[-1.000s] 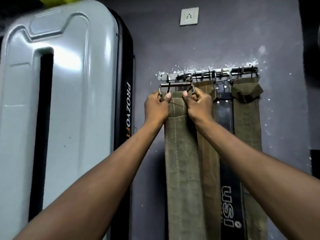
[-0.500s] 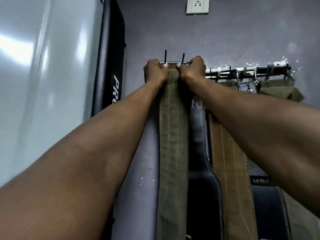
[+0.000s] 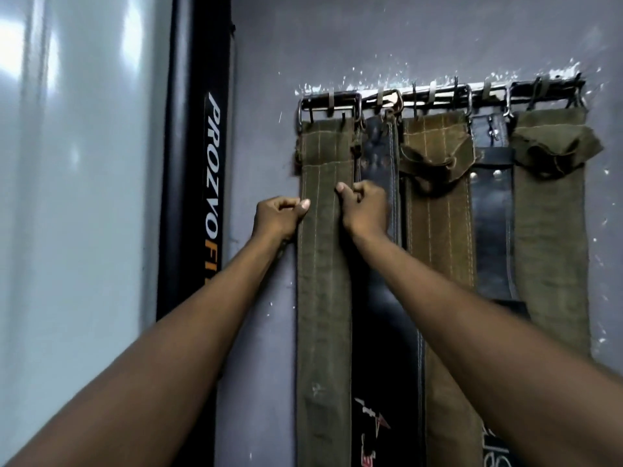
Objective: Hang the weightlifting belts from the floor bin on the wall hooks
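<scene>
Five belts hang side by side from the hook rail (image 3: 438, 96) on the grey wall (image 3: 404, 35). Leftmost olive belt (image 3: 325, 281) hangs by its metal buckle (image 3: 328, 107) on the rail's left hooks. Left hand (image 3: 279, 219) pinches its left edge, fingers curled, thumb on the front face. Right hand (image 3: 364, 205) grips its right edge, fingers closed around it, partly over the black leather belt (image 3: 382, 153) just right. Further right: brown belt (image 3: 438, 210), second black belt (image 3: 492, 214), second olive belt (image 3: 553, 230). Black padded panel (image 3: 199, 197) stands left.
</scene>
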